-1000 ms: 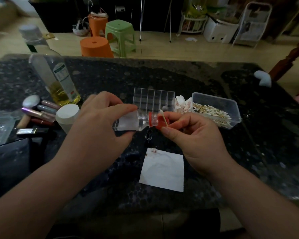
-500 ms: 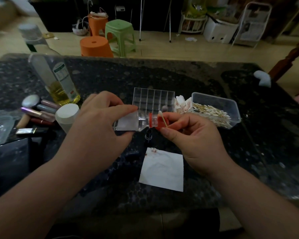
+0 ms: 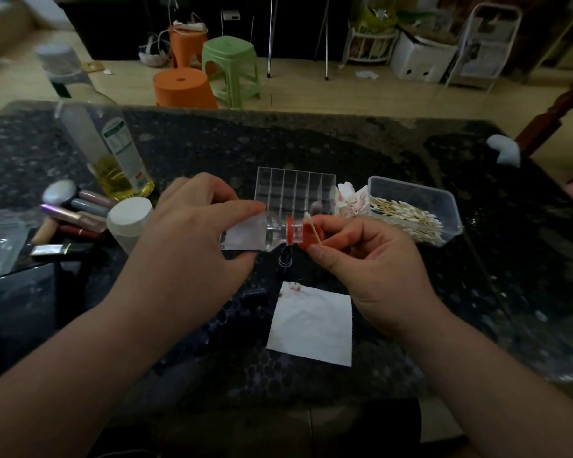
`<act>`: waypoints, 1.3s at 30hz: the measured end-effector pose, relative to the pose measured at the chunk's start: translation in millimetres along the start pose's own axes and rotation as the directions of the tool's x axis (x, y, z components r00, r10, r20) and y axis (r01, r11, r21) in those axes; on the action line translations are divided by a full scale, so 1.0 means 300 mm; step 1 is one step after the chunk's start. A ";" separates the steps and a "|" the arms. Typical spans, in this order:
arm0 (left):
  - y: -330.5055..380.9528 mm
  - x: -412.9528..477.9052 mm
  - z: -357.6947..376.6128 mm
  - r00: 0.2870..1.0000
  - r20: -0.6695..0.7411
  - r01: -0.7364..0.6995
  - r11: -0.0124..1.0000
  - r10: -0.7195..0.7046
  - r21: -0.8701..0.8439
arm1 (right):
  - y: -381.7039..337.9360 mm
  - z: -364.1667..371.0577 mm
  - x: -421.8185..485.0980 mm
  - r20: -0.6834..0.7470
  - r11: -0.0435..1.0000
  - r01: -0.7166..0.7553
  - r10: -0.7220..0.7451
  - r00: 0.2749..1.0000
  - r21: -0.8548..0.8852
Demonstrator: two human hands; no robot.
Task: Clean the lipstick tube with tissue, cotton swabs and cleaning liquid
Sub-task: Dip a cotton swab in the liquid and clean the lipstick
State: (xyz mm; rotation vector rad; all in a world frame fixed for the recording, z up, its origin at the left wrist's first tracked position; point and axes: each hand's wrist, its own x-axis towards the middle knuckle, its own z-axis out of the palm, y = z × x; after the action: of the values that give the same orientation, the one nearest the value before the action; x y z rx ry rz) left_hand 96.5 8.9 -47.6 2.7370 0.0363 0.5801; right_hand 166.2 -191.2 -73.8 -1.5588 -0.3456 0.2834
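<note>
Over the tissue (image 3: 311, 325), we're gripping the clear bottle (image 3: 272, 231) sideways in our left hand (image 3: 192, 236); our right hand (image 3: 368, 259) is pinching its red cap (image 3: 308, 239) plus a cotton swab (image 3: 312, 228). Dark lipstick tube (image 3: 285, 261) is standing beneath the neck.

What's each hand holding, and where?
Left hand grips the bottle by its body; right hand pinches the red cap and a cotton swab by its stick.

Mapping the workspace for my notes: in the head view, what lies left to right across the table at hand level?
lipstick tubes → white-capped container → left hand → small clear bottle it grips → right hand pinching a cotton swab → box of cotton swabs
</note>
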 end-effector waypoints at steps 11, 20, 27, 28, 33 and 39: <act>-0.006 0.002 0.004 1.000 0.008 -0.011 1.000 0.011 0.019 | -0.003 -0.001 -0.004 0.005 1.000 0.003 -0.003 1.000 0.004; -0.001 -0.004 0.002 1.000 0.014 0.024 1.000 -0.024 -0.005 | 0.002 -0.003 -0.003 0.004 1.000 0.014 -0.014 1.000 -0.014; -0.010 -0.009 0.017 0.997 0.030 0.068 0.994 -0.066 -0.081 | 0.007 -0.006 -0.002 -0.005 0.999 0.026 -0.026 1.000 -0.018; -0.011 -0.009 0.019 0.997 0.033 0.074 0.993 -0.071 -0.087 | 0.007 -0.005 -0.002 -0.007 0.999 0.029 -0.030 1.000 -0.015; -0.005 -0.009 0.036 0.987 0.076 0.151 0.981 -0.142 -0.120 | 0.011 -0.004 0.002 -0.023 0.999 0.033 -0.033 0.999 0.010; -0.039 0.012 0.093 0.937 0.137 0.348 0.900 -0.322 -0.262 | 0.051 -0.028 0.036 -0.074 0.998 0.022 -0.026 0.997 -0.050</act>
State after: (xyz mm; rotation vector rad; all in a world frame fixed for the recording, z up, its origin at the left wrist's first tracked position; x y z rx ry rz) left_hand 111.5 11.3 -74.1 2.3980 0.3683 0.3325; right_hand 180.0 -194.9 -88.6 -1.6084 -0.3149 0.1987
